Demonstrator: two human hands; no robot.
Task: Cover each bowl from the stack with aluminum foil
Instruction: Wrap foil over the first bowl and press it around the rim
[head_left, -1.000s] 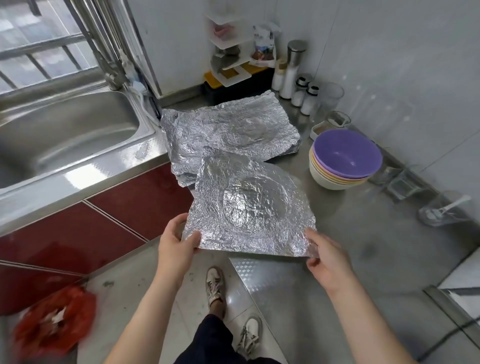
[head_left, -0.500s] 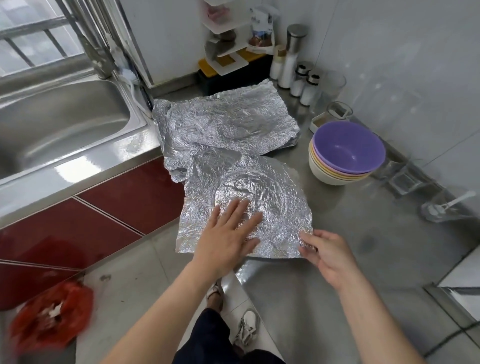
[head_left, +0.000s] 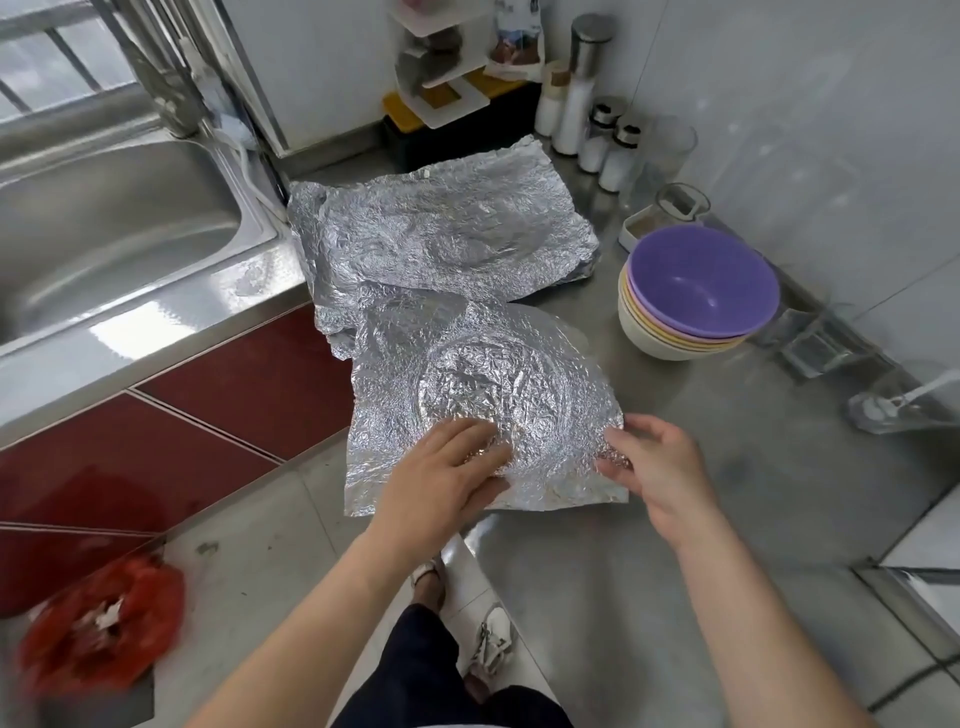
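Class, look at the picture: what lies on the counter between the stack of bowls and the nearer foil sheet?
Nothing. The head view shows only a narrow strip of bare steel counter between the stack of bowls and the nearer foil sheet.

The foil sheet at center is crinkled, shiny metal. The bench is brushed steel; the sink at upper left glossy steel. The bowls look like smooth matt plastic.

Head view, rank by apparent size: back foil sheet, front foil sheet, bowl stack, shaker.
1-2. back foil sheet and front foil sheet: they look about equal, and the front one is nearer the camera, so I won't rank them.
3. bowl stack
4. shaker
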